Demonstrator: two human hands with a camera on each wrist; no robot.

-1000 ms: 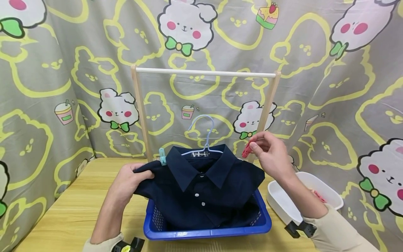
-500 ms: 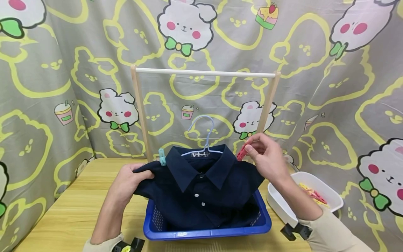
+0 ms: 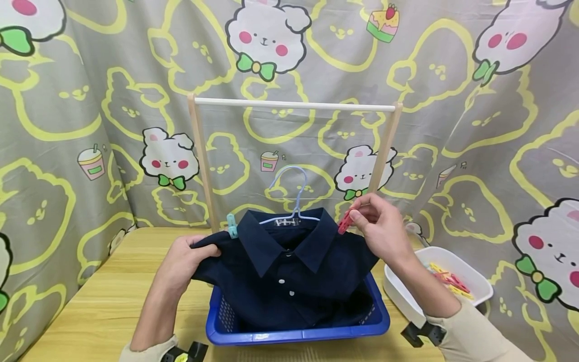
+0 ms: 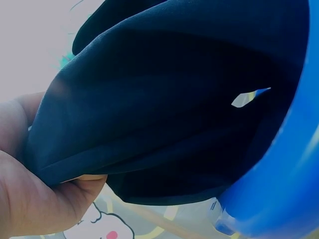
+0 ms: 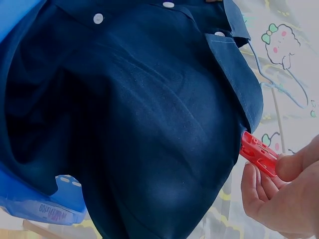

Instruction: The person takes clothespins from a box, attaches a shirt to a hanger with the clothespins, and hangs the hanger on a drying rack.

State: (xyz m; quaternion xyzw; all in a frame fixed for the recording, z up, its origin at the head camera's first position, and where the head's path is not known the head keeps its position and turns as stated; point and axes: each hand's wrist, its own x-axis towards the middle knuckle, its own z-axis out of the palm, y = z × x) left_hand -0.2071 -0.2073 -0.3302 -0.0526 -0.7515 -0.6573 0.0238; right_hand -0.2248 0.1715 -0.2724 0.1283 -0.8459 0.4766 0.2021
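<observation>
A dark navy collared shirt [image 3: 267,261] hangs on a pale blue wire hanger [image 3: 296,201], its lower part down in a blue basket [image 3: 298,336]. At the sleeve on the left, my left hand [image 3: 183,259] pinches the cloth between thumb and fingers. A light teal clothespin [image 3: 232,226] is clipped on that shoulder near the collar. My right hand [image 3: 384,226] pinches a red clothespin [image 3: 346,221] by its end. In the right wrist view, the tip of the red clothespin [image 5: 258,153] meets the other shoulder's edge beside the collar.
Behind the shirt stands a rack with wooden posts and a white bar [image 3: 294,104]. A white bin [image 3: 398,281] with several red and yellow clothespins [image 3: 452,281] sits right of the basket, partly behind my right forearm. The wooden table [image 3: 104,281] ends at a patterned curtain [image 3: 289,55].
My right hand has moved left and slightly down, bringing the red clothespin from beside the shirt to its shoulder. More of the clothespins in the bin now show. My left hand stays on the sleeve.
</observation>
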